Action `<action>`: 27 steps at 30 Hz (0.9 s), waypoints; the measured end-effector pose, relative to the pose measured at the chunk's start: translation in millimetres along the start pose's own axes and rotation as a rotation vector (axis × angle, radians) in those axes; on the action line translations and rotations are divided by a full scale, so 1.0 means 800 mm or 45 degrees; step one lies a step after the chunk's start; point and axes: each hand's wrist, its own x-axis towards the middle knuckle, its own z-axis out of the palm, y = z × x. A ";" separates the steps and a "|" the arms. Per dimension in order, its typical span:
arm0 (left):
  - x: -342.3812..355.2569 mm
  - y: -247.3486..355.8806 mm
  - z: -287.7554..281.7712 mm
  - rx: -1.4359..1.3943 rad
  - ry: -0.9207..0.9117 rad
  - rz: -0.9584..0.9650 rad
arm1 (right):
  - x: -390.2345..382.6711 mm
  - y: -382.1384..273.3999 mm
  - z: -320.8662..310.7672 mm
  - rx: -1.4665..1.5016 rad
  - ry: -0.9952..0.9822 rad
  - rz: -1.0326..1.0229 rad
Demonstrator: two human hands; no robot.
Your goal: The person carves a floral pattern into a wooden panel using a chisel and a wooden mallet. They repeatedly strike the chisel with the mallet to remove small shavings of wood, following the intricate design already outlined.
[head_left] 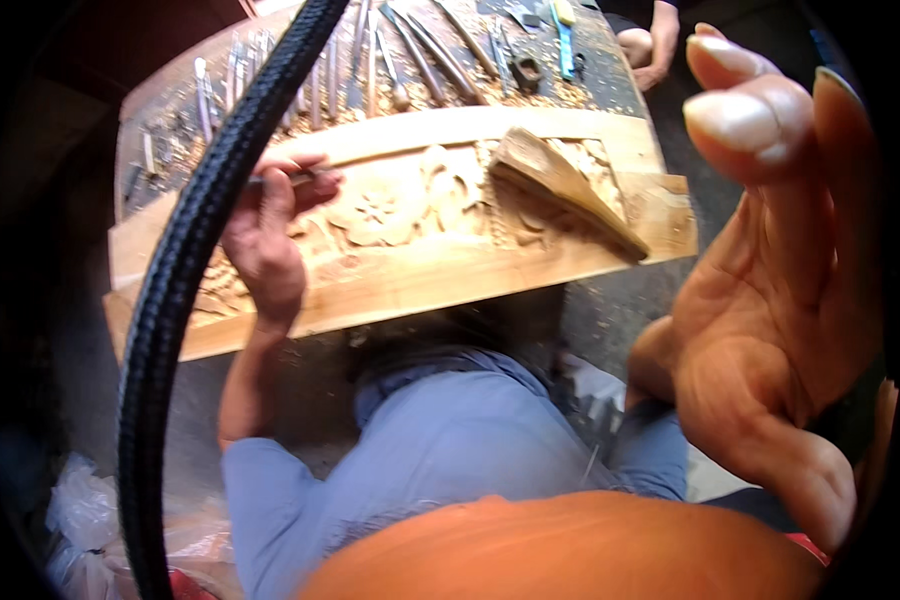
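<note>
My left hand [270,255] is over the left part of a carved wooden panel [400,300], partly behind a black braided cable. Its fingers pinch a thin dark tool [308,173], whose kind I cannot make out. The panel bears flower and leaf relief inside a plain raised border. Across the relief's right part lies a wooden mallet [545,178], its handle pointing toward the near right, with no hand on it. My right hand [770,290] is raised close to the camera at the right, palm partly showing, fingers bent but apart, nothing in it.
Behind the panel, several chisels [415,60] lie on the worktable among wood shavings [570,97]. A blue-handled brush [565,45] is at the far right. Another person's hand [655,65] is beyond the table's right edge. The braided cable [185,240] crosses the left; plastic bags [82,510] sit lower left.
</note>
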 end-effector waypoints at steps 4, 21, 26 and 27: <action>-0.010 -0.005 -0.006 -0.079 -0.015 -0.071 | -0.002 -0.014 0.000 -0.037 0.020 -0.010; -0.016 0.008 -0.009 -0.027 0.005 -0.037 | 0.004 -0.029 0.016 -0.196 0.009 -0.016; -0.016 0.009 -0.011 -0.014 0.003 -0.026 | -0.003 -0.032 0.014 -0.255 -0.028 0.002; -0.015 0.011 -0.010 0.014 -0.011 -0.010 | -0.006 -0.034 0.015 -0.267 -0.040 0.011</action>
